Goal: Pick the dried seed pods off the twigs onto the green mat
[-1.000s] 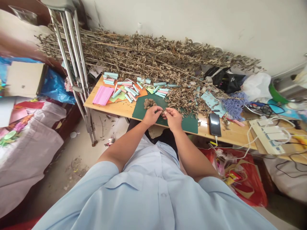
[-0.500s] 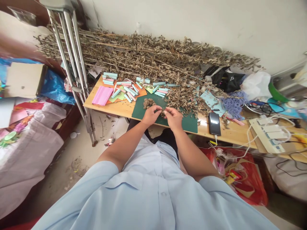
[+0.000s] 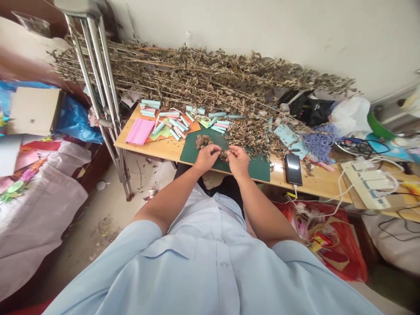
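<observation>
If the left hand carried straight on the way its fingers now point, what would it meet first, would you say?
The left hand would probably first meet the small dried plant bits, then the right hand; depth there is unclear.

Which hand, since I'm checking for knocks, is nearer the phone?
Right. The right hand is over the green mat, left of the phone; the left hand is farther left.

The mat [image 3: 190, 152] lies on the table [image 3: 147, 152], a clump [image 3: 204, 140] on its left part and a leaf pile [image 3: 246, 135] across its right. Left of the mat lie paper rolls [image 3: 159, 128]; behind it, plant stalks [image 3: 197, 74]; right, a phone [image 3: 293, 169], then a power strip [image 3: 370, 186].
</observation>
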Demonstrator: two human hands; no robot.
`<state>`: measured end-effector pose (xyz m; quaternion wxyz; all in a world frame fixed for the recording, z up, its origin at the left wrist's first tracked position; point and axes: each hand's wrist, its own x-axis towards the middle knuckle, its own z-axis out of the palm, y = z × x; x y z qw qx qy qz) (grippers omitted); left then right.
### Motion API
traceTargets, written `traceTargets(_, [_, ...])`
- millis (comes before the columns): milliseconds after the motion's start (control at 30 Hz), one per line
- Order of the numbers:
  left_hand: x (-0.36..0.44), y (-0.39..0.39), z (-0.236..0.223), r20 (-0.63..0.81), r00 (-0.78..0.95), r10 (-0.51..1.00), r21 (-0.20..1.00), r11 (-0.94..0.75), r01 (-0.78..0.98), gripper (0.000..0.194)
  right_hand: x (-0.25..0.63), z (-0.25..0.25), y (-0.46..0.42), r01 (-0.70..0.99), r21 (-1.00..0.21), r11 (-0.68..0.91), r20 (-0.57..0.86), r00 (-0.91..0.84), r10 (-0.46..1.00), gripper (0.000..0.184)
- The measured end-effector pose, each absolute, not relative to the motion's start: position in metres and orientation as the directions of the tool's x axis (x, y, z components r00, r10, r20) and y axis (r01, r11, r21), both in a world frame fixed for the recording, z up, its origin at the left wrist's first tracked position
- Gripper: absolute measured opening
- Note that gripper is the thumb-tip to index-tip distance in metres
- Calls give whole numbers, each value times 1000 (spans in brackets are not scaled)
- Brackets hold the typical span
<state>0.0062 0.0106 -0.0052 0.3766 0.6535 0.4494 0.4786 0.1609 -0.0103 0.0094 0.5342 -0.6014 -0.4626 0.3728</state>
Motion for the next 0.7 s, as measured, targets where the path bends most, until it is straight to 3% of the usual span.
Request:
traceTargets(267, [6,10,-4,257,134,957,926,-283,249,10,170,14,-10,300,-954,-29,72,319,945,26])
traceTargets(500, [6,9,0,265,147,953,924,-295,245,9,157,10,-14,195,-981,4,40,181,983,37])
traceTargets(700, [6,8,3,250,153,956,924,-283,256,7,157,-4,-10,231,-972,40,89,204,975,37])
